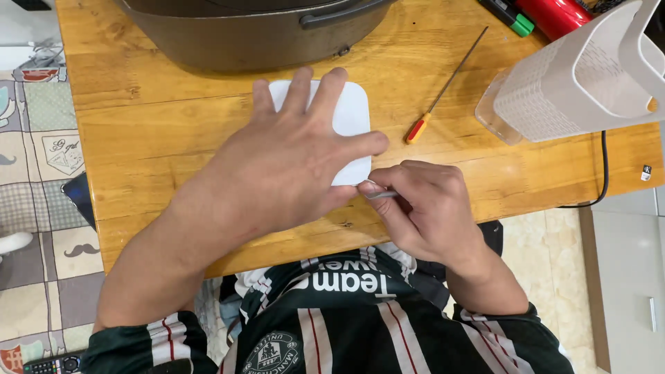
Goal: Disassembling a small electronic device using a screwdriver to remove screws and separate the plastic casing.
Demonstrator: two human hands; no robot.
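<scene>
Lower left of the frame: one remote control [52,363] on the patterned floor mat [41,138]. Centre: my left hand [291,163] lies open and flat on one white rounded box [350,114] on the wooden table [138,138]. Just right, my right hand [422,208] pinches one thin metal tool [382,195] at the box's lower edge. Beyond: one red-handled screwdriver [443,90]; upper right, one white perforated basket [582,76].

Left hand [291,156] flat on white device [350,114]
</scene>
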